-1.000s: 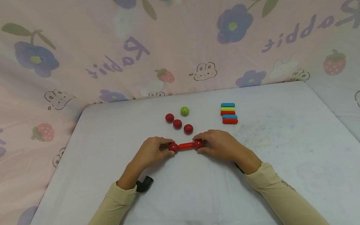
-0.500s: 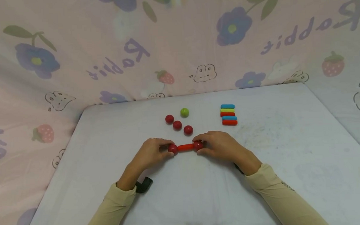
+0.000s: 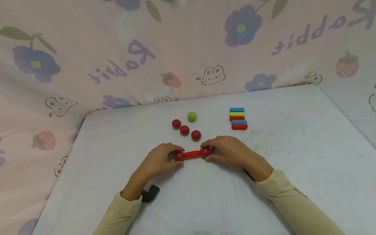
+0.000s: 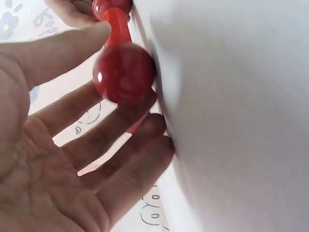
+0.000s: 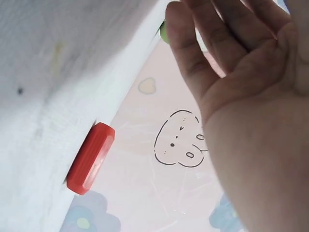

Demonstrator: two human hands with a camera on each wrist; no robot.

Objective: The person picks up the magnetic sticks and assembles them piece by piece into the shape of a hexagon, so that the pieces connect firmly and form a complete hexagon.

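Note:
A red rod (image 3: 192, 154) joins two shiny dark red balls, a left ball (image 3: 179, 156) and a right ball (image 3: 205, 152), lying level in front of the person. Around the left ball my left hand (image 3: 161, 160) is spread loosely; in the left wrist view its thumb (image 4: 72, 50) stands off the ball (image 4: 124, 73) and its fingers lie relaxed behind it. My right hand (image 3: 229, 151) pinches the right ball between thumb and fingers. The right wrist view shows the right hand (image 5: 241, 63) from the palm side, with its ball hidden.
Behind the hands lie three loose red balls (image 3: 184, 130) and a green ball (image 3: 192, 116). Several blue, yellow-green and red rods (image 3: 239, 122) lie in a stack at the back right. A patterned curtain (image 3: 185, 45) closes off the white table's (image 3: 301, 144) far edge.
The left fingers and thumb have spread wider and loosened from the left ball. Right hand keeps its pinch. The joined balls have shifted very slightly left in view.

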